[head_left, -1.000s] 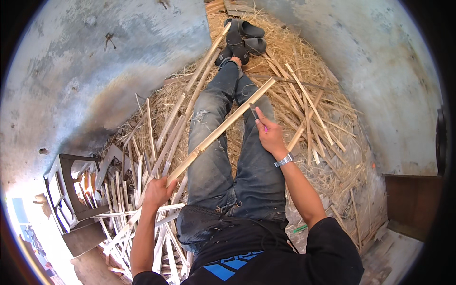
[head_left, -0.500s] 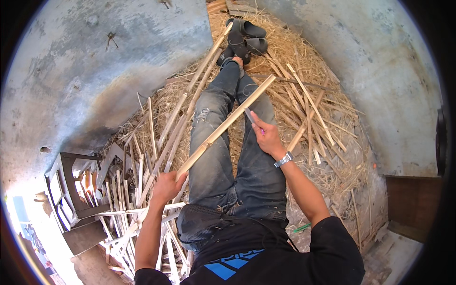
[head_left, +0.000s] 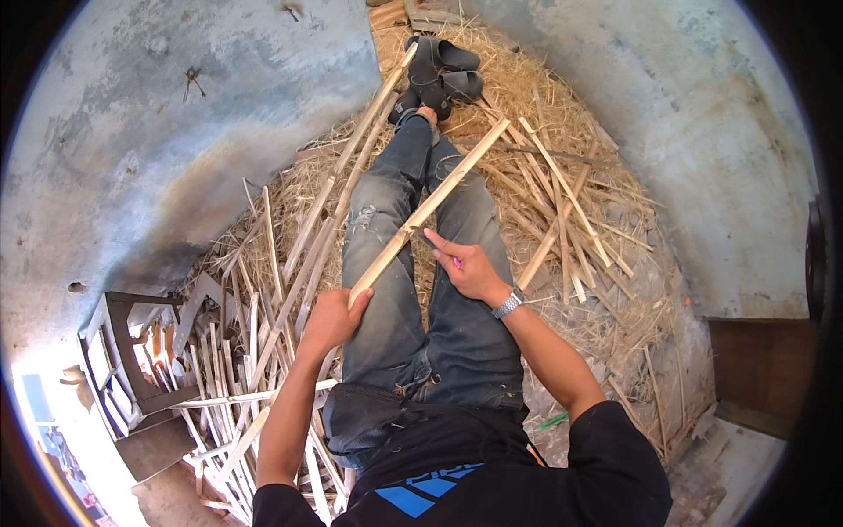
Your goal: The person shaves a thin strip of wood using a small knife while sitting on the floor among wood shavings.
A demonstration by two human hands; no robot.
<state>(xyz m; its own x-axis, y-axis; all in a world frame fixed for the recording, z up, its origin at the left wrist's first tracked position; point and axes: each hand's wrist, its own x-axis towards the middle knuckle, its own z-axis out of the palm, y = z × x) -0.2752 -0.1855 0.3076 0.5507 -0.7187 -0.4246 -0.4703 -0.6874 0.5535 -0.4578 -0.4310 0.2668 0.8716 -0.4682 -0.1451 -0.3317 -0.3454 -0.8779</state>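
Observation:
A pale split-bamboo strip (head_left: 457,178) lies slantwise above my legs, its far end pointing up and to the right. My left hand (head_left: 330,320) is closed round the strip near my left thigh, thumb on top. In my right hand (head_left: 471,270) is a knife (head_left: 422,234), its dark blade against the strip near a joint in the middle. A bit of pink shows at the handle; my fingers hide the rest. Whether the strip runs on below my left hand, I cannot tell.
Long strips (head_left: 356,162) rest beside my left leg. More bamboo strips (head_left: 562,206) lie over shavings on the right, and a pile (head_left: 228,369) fills the lower left beside a dark metal frame (head_left: 123,351). Grey walls (head_left: 263,79) curve round both sides. Dark clogs (head_left: 457,57) stand by my feet.
My right hand with the knife has come down and left along the strip, toward the joint. My left hand has shifted slightly up and right, with its thumb now along the strip.

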